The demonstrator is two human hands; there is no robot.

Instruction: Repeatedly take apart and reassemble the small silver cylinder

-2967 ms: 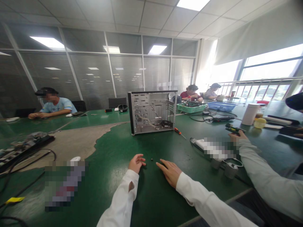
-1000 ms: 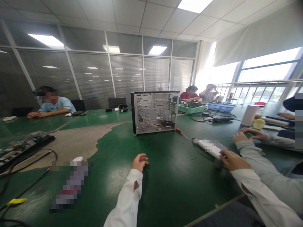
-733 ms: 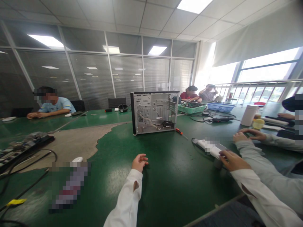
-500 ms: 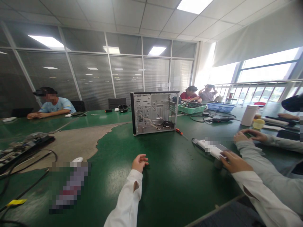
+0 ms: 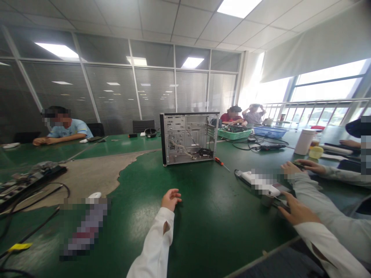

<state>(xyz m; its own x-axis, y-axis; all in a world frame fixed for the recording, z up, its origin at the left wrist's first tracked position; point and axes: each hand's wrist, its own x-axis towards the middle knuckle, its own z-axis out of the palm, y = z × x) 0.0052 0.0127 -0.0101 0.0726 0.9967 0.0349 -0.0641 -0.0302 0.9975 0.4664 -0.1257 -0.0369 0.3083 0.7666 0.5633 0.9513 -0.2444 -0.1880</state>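
Observation:
My left hand (image 5: 171,199) rests on the green table (image 5: 203,216) with its fingers loosely curled and apart, holding nothing. At the right, my right hand (image 5: 300,209) has its thumb and fingers apart beside a small grey cylindrical object (image 5: 267,200); a dark thing lies partly hidden at its fingertips. A white device (image 5: 247,177), partly blurred out, lies just beyond. An open computer case (image 5: 189,139) stands upright ahead of my hands, cables inside it. Near its right corner lies an orange screwdriver (image 5: 219,161).
A co-worker's hands (image 5: 292,168) and grey sleeves are close to my right hand. Farther back are a green basket (image 5: 237,134), a blue basket (image 5: 271,132) and a white bottle (image 5: 305,141). A power strip (image 5: 31,185) with cables lies at left.
My right hand has moved right and slightly toward me, away from the white device, uncovering its near end. The co-worker's hands have shifted a little left. My left hand stays still.

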